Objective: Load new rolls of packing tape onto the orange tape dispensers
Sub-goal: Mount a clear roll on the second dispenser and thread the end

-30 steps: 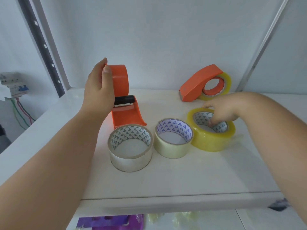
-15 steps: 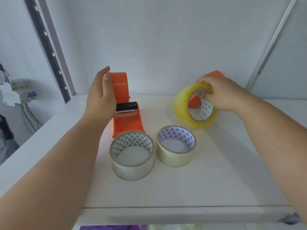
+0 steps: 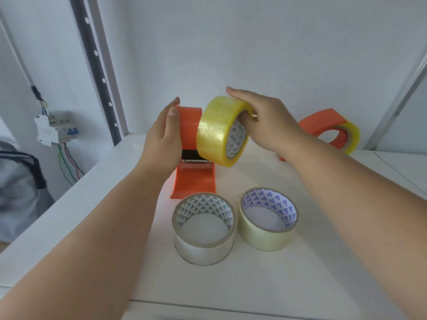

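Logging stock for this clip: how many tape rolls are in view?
4: a yellow roll held in the right hand, a clear roll and a pale roll on the shelf, one loaded in the far dispenser.

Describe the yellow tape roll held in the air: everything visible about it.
The yellow tape roll is a wide, glossy, translucent roll with a white inner core printed in small triangles. It is off the table, tilted on edge, its open side facing right. The right hand grips its upper rim, a finger curled inside the core. It sits against the right side of the orange dispenser the left hand holds.
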A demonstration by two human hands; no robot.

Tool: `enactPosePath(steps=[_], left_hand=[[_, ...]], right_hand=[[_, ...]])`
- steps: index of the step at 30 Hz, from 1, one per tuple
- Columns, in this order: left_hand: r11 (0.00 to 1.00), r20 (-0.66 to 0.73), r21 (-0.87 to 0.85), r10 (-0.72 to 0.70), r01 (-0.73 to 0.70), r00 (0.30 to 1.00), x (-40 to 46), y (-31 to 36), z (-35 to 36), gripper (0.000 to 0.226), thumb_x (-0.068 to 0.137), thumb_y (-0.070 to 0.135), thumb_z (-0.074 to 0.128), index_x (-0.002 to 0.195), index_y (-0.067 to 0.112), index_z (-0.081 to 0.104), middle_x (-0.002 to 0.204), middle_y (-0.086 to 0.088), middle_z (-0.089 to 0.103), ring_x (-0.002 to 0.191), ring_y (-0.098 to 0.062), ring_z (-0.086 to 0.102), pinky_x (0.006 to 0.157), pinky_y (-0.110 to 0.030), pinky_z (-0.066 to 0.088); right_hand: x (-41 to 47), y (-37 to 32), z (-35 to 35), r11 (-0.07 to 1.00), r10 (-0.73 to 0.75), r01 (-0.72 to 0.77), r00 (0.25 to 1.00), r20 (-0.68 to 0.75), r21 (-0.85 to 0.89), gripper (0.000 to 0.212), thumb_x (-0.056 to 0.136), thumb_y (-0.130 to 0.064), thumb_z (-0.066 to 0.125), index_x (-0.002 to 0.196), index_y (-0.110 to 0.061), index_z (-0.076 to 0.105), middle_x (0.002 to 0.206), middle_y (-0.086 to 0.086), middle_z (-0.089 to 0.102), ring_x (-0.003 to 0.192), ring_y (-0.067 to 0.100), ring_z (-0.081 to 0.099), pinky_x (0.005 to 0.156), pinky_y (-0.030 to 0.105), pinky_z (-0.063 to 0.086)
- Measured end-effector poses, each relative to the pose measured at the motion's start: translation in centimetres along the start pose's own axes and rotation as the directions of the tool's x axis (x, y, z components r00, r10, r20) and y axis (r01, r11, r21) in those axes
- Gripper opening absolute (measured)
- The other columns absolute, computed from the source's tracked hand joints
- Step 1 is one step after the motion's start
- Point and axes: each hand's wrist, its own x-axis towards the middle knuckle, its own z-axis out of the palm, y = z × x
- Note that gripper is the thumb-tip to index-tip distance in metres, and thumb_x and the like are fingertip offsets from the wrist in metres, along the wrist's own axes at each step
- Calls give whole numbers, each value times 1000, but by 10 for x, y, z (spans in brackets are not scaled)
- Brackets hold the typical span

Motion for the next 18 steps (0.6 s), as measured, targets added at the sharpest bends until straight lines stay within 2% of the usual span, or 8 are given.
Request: enactPosePath(steps=[5,11,18], left_hand=[[991,30,-101,-83,85,996,10,-9,-5,51,98,46,22,141,28,41,142,6,47,131,-14,43,112,-39,31],[973,45,-191,-126,132,991,12,-10,-5,45,98,46,25,129,32,54,128,7,60,120,-14,54,108,-39,37],[989,81,-127,-69,79,994,10,-4,-2,46,101,44,21,137,28,46,135,8,54,126,-8,47,111,-36,34]], right_hand=[[12,-4,13,998,-39,38,999,27,48,47,94,-11,50,137,-30,48,137,-4,55,121,10,52,93,12,37],[13,1,21,997,-51,48,998,48,61,47,94,-11,51,137,-30,48,133,-4,57,111,9,56,84,0,34],[11,-4,27,993,-63,62,998,9,103,47,93,-12,53,137,-30,48,131,-4,59,114,11,57,92,13,39]])
